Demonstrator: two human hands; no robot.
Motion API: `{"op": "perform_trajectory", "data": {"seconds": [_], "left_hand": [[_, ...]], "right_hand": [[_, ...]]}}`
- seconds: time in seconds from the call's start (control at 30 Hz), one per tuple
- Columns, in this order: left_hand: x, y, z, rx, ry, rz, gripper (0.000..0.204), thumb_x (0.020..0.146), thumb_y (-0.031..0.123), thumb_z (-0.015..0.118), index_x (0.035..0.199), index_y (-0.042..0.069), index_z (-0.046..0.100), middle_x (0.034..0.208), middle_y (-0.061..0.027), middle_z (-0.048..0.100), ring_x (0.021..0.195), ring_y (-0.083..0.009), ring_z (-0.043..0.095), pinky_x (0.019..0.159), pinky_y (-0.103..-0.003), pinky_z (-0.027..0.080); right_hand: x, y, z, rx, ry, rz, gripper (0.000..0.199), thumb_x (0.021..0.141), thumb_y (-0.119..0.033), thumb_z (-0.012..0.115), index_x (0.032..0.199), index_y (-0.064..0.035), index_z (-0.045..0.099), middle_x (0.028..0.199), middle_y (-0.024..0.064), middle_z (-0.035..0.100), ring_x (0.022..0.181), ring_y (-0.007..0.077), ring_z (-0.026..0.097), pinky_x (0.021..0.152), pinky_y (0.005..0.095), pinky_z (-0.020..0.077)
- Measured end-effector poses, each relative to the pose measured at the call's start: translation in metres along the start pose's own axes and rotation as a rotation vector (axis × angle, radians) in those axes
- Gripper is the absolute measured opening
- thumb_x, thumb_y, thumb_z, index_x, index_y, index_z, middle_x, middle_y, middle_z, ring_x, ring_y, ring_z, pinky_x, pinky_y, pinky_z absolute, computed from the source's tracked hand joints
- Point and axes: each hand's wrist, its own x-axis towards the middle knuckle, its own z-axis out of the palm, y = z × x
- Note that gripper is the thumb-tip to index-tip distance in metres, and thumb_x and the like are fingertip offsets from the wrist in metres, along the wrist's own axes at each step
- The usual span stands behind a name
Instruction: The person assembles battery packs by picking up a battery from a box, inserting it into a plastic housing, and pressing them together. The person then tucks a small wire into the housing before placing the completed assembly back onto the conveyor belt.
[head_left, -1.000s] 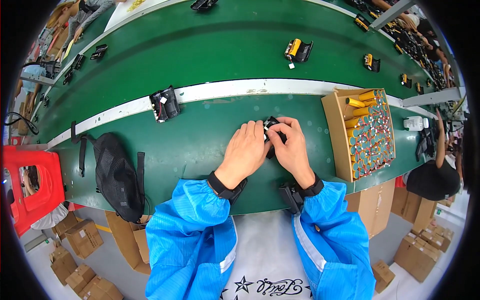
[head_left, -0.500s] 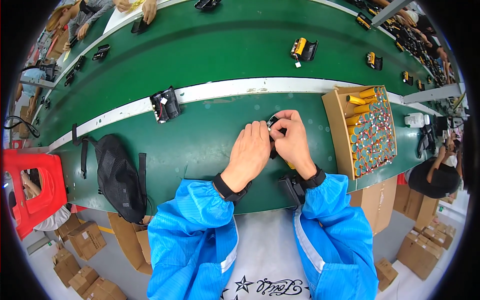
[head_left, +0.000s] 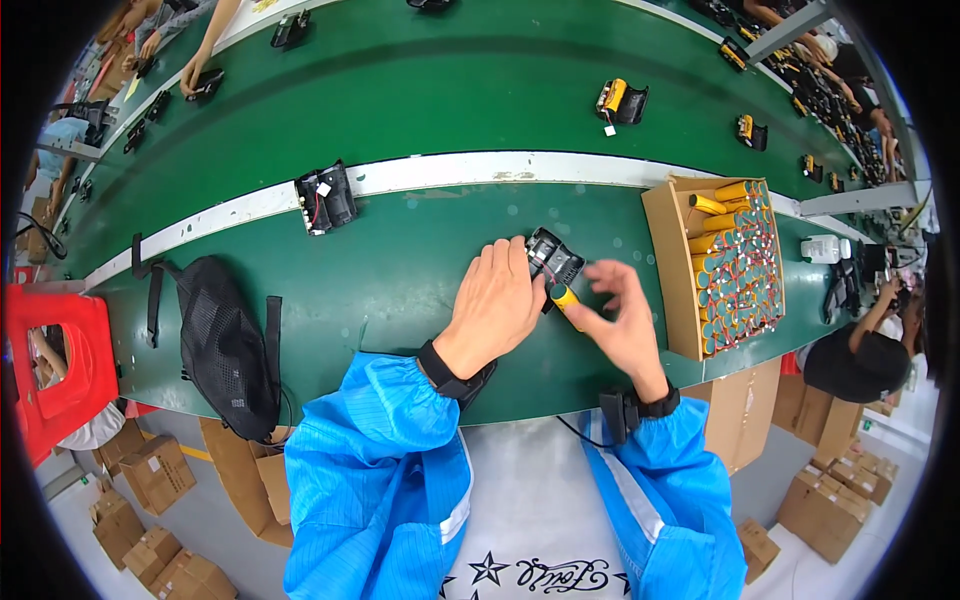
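Observation:
Between my hands on the green bench lies an open black plastic housing [head_left: 557,257], its hollow inside facing up and a reddish wire showing. My left hand [head_left: 495,303] is closed on the housing's left side; its fingertips are partly hidden. A yellow cylindrical battery [head_left: 565,299] lies by the housing's lower edge, its near end covered by my right thumb. My right hand [head_left: 630,325] is just right of the housing, fingers spread and slightly blurred, with no grip on anything that I can see.
A cardboard box [head_left: 675,270] of yellow batteries with wires stands to the right. Another black housing [head_left: 327,198] rests by the white rail [head_left: 430,174]. A black mesh bag [head_left: 228,340] lies at left. Beyond the rail, housings sit on a green surface [head_left: 450,100]; a co-worker's hand [head_left: 200,72] touches one.
My right hand has come off the housing and moved right and nearer, its fingers now spreading. The housing and battery show more. A co-worker's hand has reached a far housing.

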Motion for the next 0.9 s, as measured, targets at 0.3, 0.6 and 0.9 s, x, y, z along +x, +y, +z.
{"op": "perform_trajectory", "data": {"seconds": [0.3,0.6,0.9], "left_hand": [[0.002,0.003,0.001,0.005,-0.005,-0.03,0.045,0.09,0.016,0.062,0.123,-0.011,0.048,0.1,-0.0233,0.057,0.092,-0.0387,0.057,0.081,-0.045,0.049],[-0.002,0.008,0.006,0.028,0.004,-0.071,0.047,0.09,0.015,0.062,0.124,-0.013,0.047,0.101,-0.0239,0.056,0.092,-0.0384,0.057,0.081,-0.045,0.049],[-0.004,0.006,0.009,0.073,-0.017,-0.051,0.049,0.087,0.01,0.064,0.126,-0.013,0.044,0.104,-0.0216,0.054,0.093,-0.0346,0.057,0.079,-0.042,0.05]], "right_hand": [[0.007,0.019,-0.003,-0.388,0.024,-0.415,0.035,0.074,-0.005,0.078,0.108,-0.0044,0.072,0.127,0.0127,0.062,0.096,0.0243,0.065,0.084,0.0349,0.0519],[0.008,0.016,0.008,-0.156,0.138,-0.392,0.039,0.071,-0.003,0.08,0.11,-0.0029,0.072,0.139,0.0224,0.054,0.109,0.0296,0.066,0.093,0.0351,0.0529],[0.011,0.007,0.036,-0.093,0.172,-0.662,0.039,0.073,-0.005,0.08,0.111,-0.0037,0.073,0.147,0.03,0.043,0.111,0.0357,0.066,0.09,0.0376,0.0553]]}}
